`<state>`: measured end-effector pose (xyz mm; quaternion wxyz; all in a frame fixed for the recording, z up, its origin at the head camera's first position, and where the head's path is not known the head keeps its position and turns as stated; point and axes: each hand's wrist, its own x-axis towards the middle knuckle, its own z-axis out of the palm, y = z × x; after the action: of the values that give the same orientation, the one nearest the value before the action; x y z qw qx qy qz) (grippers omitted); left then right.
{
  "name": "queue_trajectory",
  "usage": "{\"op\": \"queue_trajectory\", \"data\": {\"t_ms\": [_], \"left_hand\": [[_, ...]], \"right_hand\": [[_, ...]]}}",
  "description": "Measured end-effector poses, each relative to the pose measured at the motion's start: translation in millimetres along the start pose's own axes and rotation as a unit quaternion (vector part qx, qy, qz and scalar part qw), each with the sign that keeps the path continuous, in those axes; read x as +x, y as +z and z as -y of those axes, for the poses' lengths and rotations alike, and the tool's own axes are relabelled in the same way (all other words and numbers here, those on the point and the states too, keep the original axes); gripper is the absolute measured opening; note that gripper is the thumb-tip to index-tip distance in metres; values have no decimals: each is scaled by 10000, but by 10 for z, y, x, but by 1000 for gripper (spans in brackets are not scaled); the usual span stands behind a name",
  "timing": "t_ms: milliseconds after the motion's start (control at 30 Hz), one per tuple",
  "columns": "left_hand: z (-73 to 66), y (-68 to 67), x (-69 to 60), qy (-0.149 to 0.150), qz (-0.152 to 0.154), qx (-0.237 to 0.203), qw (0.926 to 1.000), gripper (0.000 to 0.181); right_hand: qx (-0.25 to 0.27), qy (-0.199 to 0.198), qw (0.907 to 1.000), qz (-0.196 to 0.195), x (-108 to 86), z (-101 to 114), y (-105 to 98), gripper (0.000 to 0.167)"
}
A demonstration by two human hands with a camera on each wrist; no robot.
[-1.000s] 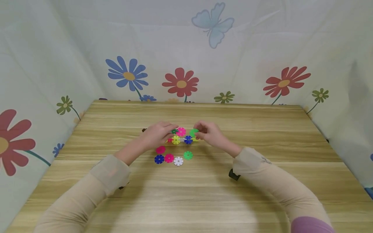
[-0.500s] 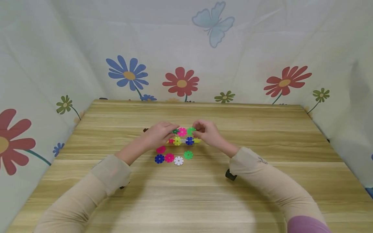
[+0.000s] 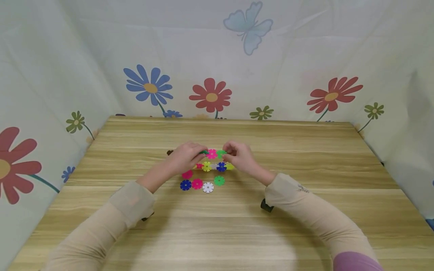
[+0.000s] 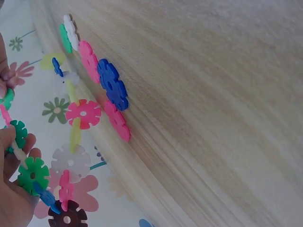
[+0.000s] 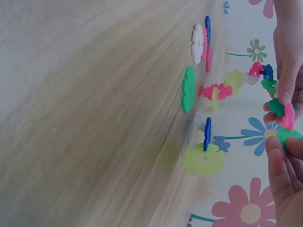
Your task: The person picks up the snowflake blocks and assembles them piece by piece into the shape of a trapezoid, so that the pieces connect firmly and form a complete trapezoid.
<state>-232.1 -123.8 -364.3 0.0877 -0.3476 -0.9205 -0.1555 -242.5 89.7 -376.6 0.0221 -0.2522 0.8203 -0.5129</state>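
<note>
A chain of joined notched discs is held up between the two hands. My left hand pinches a dark green disc of the chain. In my right hand is a light green disc, touching the pink disc between the hands. From the left hand the chain curves through a green disc, a blue one and a brown disc. Its nearer stretch shows a yellow disc, a blue disc and a yellow end disc.
Loose discs lie on the wooden table nearer the body: blue, pink, white, green and another pink. A flower-printed cloth stands behind the table.
My right hand has shifted slightly left with the light green disc, which now meets the pink disc. The chain's nearer stretch has moved a little toward the body.
</note>
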Motion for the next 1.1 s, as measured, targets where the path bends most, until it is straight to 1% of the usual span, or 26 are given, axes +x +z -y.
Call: {"op": "queue_trajectory", "data": {"t_ms": [100,200,367,567,833,867,1033,1100], "left_hand": [[1,8,4,9,-57,6,10000,24],[0,14,1,62,-128,27,9999,23],[-8,14,-9,103,-194,42,9997,22],[-9,14,-17,125,-254,-13,9996,21],[-3,18,-31,252,-424,-120,9987,22],[0,20,-31,309,-469,-128,9983,21],[-10,22,-23,415,-508,-19,9978,20],[-14,19,-16,398,-456,22,9982,20]], "right_hand": [[-33,-84,10000,-27,-7,17,1,8],[-179,-175,9997,-50,-6,33,-1,7],[-397,-322,9987,56,2,53,-10,7],[-500,-399,9979,130,16,59,-13,9],[-675,-524,9963,11,6,86,-8,5],[-662,-549,9963,3,6,86,-6,5],[-599,-678,9959,13,1,84,8,8],[-612,-745,9953,12,2,86,12,8]]}}
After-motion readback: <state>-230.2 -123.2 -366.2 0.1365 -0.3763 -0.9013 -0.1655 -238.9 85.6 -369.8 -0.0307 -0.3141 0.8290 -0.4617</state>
